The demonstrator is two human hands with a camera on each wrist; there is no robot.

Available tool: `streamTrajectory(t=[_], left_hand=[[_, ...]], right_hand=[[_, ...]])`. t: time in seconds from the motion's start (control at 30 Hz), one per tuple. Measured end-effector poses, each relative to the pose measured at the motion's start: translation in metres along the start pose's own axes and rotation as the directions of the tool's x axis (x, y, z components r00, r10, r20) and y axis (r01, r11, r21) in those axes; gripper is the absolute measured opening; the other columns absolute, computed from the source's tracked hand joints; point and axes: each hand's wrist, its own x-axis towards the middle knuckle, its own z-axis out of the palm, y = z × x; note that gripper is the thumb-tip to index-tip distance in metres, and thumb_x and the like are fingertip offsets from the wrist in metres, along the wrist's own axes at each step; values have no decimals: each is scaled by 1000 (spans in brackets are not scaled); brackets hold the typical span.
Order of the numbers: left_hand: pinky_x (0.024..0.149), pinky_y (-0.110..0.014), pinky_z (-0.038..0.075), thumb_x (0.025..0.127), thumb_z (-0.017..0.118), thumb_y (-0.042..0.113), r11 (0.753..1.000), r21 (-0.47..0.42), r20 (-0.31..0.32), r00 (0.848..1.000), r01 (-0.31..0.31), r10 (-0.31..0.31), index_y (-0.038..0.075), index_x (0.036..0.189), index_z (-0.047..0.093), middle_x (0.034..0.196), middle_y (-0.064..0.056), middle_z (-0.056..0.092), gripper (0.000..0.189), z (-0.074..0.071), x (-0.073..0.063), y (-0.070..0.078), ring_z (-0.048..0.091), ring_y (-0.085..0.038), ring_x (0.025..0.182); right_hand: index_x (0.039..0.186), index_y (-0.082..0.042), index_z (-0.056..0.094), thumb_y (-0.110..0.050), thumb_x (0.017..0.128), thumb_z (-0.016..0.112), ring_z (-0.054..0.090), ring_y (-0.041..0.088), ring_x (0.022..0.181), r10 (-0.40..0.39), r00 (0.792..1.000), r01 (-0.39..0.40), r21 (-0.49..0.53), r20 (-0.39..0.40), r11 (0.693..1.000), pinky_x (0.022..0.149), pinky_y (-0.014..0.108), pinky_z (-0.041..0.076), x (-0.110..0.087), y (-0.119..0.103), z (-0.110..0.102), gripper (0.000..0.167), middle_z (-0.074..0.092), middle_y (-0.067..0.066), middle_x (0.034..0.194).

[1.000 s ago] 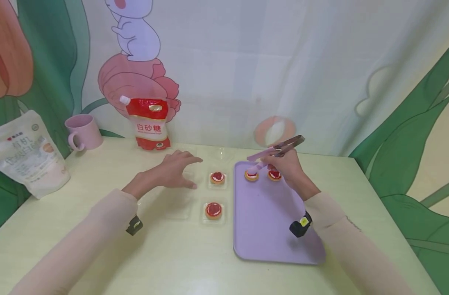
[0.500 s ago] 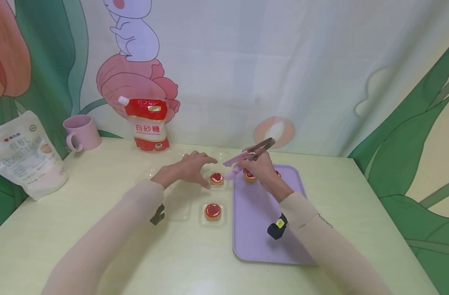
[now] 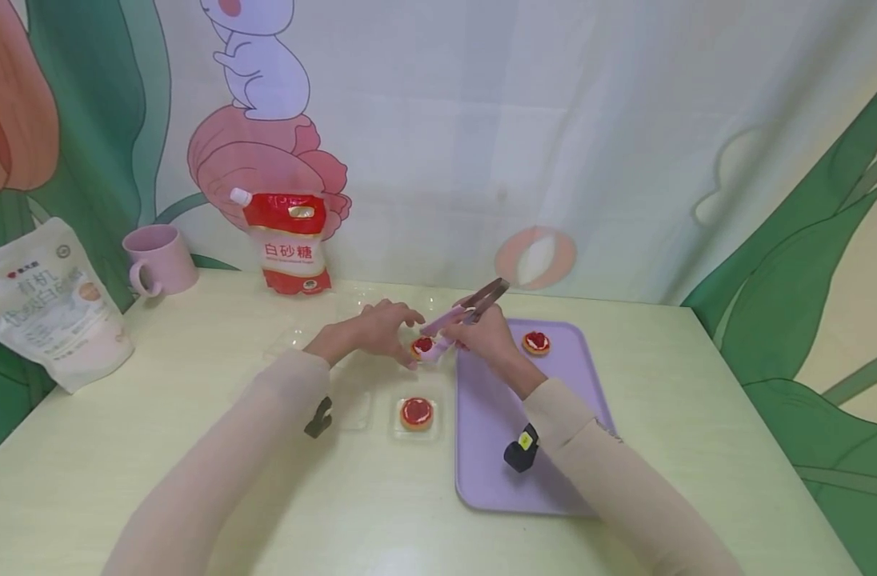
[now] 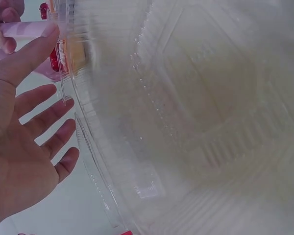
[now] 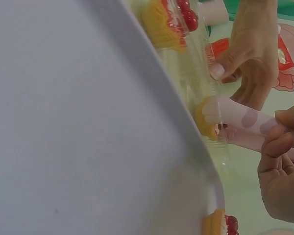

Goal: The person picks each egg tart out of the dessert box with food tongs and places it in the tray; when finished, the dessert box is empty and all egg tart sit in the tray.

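My right hand [image 3: 487, 332] grips tongs [image 3: 489, 296] with pink tips and metal arms. In the right wrist view, their tips [image 5: 230, 111] straddle a small red-topped tart [image 5: 206, 128] in a clear plastic box [image 3: 438, 364]. Beside this box, on its left, my left hand [image 3: 381, 330] holds its thumb and fingers spread; the thumb [image 5: 220, 68] is at the box's edge. A second tart [image 3: 416, 413] sits in another clear box [image 3: 395, 436] nearer to me. On the purple tray [image 3: 496, 472] lies a tart [image 3: 535, 344]; my right hand covers the tray's back left corner.
Clear plastic boxes and lids [image 3: 352, 412] lie left of the tarts and along the back. A red sugar pouch [image 3: 294, 248], a pink mug [image 3: 161, 260] and a white pouch [image 3: 57, 304] stand at the back left. A printed curtain [image 3: 424, 144] hangs behind the table.
My right hand has moved left with the tongs, from the tarts on the tray to the tart in the back box. My left hand has moved right, up to that box.
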Motion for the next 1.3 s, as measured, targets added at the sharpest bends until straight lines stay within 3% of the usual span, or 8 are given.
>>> streamTrajectory(t=[0.2,0.6,0.87,1.1,1.3], left_hand=[[106,-51,35,80,83,38,1000,24,2,1000,18,-18,15,143,54,135,-9,58,74,2,3,2,46,-29,126],[106,-51,35,80,84,35,1000,20,5,1000,23,-23,14,142,55,132,-9,59,72,2,4,1,48,-29,123],[107,-50,34,80,85,33,999,31,13,999,39,-40,13,142,55,133,-11,60,72,-1,7,5,48,-29,124],[107,-51,35,80,84,32,999,46,17,1000,25,-26,13,142,55,133,-11,60,71,1,9,8,49,-29,124],[108,-51,34,80,85,30,999,32,13,999,35,-36,12,141,56,132,-12,60,70,-1,3,10,50,-29,123]], right_hand=[[115,2,62,4,80,73,54,10,56,21,1000,-21,-5,-13,1000,52,21,44,0,4,5,37,63,3,75],[114,1,61,0,82,76,56,9,56,9,1000,-11,-64,-20,998,52,21,46,0,7,10,36,63,5,76],[103,1,60,-6,83,78,60,9,55,-46,999,43,-93,-24,995,57,25,54,-1,11,9,28,67,9,76],[105,2,59,-5,84,77,62,8,55,-58,997,58,-7,-45,998,57,25,56,-5,14,1,29,69,9,78],[108,4,57,-3,84,76,63,8,54,-99,994,103,57,-55,993,55,23,55,-14,-1,-21,32,67,2,75]])
